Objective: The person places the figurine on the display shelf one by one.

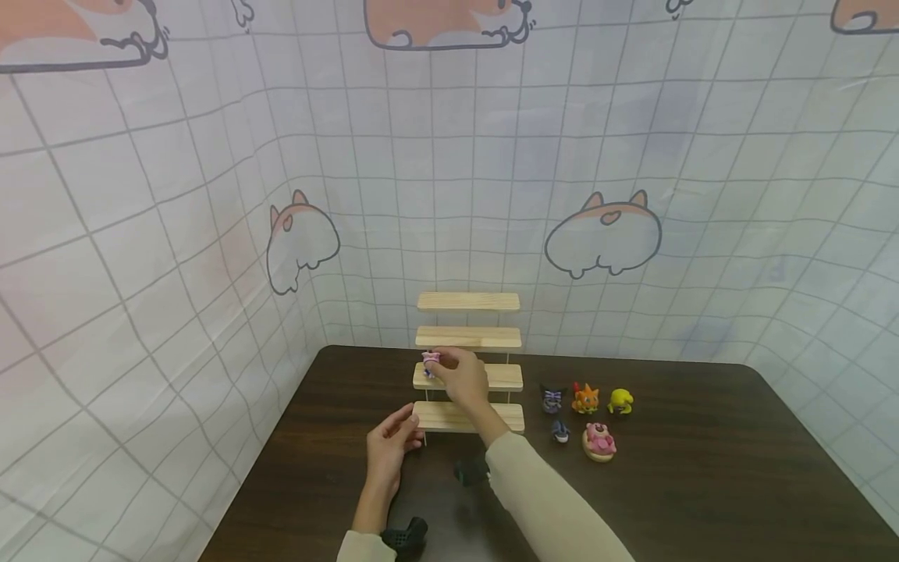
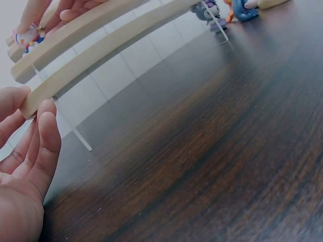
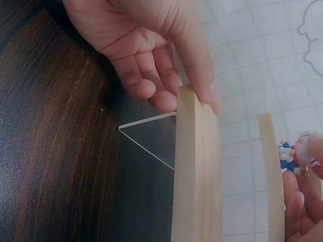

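Observation:
A stepped wooden display shelf (image 1: 468, 416) with clear supports (image 3: 151, 136) stands on the table. My left hand (image 1: 388, 449) holds the left end of its lowest board, thumb on top and fingers underneath, as the left wrist view shows. My right hand (image 1: 465, 381) pinches a small figurine (image 3: 302, 149) with a pink hood and blue-and-white body. The figurine is at the left end of the second board (image 1: 504, 377) from the bottom, upright in the head view. Part of it is hidden behind the fingertips.
Right of the shelf stand several figurines: a dark-eared one (image 1: 552, 400), an orange one (image 1: 586, 399), a yellow one (image 1: 621, 401), a small blue-grey one (image 1: 559, 432) and a pink one (image 1: 599, 442) in a round base. A patterned cloth (image 1: 463, 172) hangs behind the dark table (image 1: 688, 484).

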`<state>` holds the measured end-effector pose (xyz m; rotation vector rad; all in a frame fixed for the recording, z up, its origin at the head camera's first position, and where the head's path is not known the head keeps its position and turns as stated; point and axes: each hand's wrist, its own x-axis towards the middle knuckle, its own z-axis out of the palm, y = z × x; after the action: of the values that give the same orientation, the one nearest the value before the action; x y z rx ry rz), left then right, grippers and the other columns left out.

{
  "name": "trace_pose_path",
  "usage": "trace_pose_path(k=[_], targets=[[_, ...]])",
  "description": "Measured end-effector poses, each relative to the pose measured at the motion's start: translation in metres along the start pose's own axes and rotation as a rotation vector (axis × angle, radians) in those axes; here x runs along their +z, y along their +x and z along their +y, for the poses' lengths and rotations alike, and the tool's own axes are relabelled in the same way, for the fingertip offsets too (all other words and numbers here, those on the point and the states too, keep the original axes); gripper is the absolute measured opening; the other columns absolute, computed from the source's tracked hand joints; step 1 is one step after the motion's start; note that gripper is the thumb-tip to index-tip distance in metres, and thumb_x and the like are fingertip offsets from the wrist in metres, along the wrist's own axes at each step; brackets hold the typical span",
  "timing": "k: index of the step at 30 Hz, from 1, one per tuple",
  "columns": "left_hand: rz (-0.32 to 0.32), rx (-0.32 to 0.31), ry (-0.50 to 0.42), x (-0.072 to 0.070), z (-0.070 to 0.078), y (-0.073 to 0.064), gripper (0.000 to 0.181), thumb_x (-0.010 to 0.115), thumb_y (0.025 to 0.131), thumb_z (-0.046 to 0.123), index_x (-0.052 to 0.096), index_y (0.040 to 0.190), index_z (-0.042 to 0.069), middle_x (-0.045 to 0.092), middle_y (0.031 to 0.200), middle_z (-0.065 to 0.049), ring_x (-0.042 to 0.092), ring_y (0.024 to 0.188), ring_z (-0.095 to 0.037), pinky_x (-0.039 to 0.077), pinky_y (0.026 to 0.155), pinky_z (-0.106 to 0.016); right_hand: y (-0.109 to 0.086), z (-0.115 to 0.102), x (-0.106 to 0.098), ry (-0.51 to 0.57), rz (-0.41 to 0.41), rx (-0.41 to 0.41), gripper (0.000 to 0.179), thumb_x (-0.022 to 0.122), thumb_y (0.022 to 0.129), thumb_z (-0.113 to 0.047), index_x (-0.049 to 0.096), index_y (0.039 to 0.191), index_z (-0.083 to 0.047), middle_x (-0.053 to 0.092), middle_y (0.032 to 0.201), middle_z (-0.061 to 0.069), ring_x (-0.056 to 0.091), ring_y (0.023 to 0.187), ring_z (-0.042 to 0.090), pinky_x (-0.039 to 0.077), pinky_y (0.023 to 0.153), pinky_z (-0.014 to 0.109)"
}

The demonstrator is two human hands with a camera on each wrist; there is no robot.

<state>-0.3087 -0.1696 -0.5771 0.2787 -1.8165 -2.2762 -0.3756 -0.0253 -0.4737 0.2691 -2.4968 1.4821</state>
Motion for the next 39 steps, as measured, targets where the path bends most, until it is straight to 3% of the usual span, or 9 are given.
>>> trace_pose_path(k=[10,20,30,39], targets=[[-0.002,0.001,-0.001,0.0,0.001,0.0,0.038,0.074,0.096,0.015,0.068,0.131,0.002,0.074,0.083,0.002,0.071,0.07,-0.01,0.062,0.066,-0.024,0.001,0.005,0.0,0.055,-0.019,-0.029,0.032,0.076,0.094,-0.028,0.075,0.123,-0.016,0.078,0.111,0.007,0.074,0.103,0.027,0.06,0.088,0.044],[-0.002,0.004,-0.007,0.0,0.001,0.001,0.038,0.074,0.095,0.015,0.068,0.131,0.001,0.074,0.084,0.002,0.071,0.07,-0.01,0.062,0.065,-0.024,-0.009,0.013,-0.014,0.201,-0.047,-0.031,0.037,0.077,0.093,-0.027,0.071,0.129,-0.016,0.074,0.113,0.008,0.071,0.106,0.03,0.061,0.086,0.043],[-0.001,0.0,0.003,0.001,0.0,0.001,0.038,0.074,0.096,0.015,0.068,0.131,0.001,0.074,0.083,0.001,0.071,0.071,-0.01,0.061,0.066,-0.024,-0.037,0.03,-0.047,0.32,-0.018,-0.008,0.028,0.075,0.094,-0.02,0.074,0.12,-0.009,0.075,0.1,0.008,0.071,0.083,0.014,0.059,0.074,0.026],[0.008,-0.001,0.001,0.001,-0.001,0.001,0.039,0.074,0.095,0.015,0.068,0.131,0.001,0.074,0.085,0.001,0.071,0.071,-0.01,0.062,0.065,-0.024,-0.065,0.057,-0.094,0.346,-0.036,0.011,0.031,0.076,0.094,-0.027,0.074,0.12,-0.01,0.076,0.101,0.012,0.07,0.086,0.015,0.055,0.074,0.024]])
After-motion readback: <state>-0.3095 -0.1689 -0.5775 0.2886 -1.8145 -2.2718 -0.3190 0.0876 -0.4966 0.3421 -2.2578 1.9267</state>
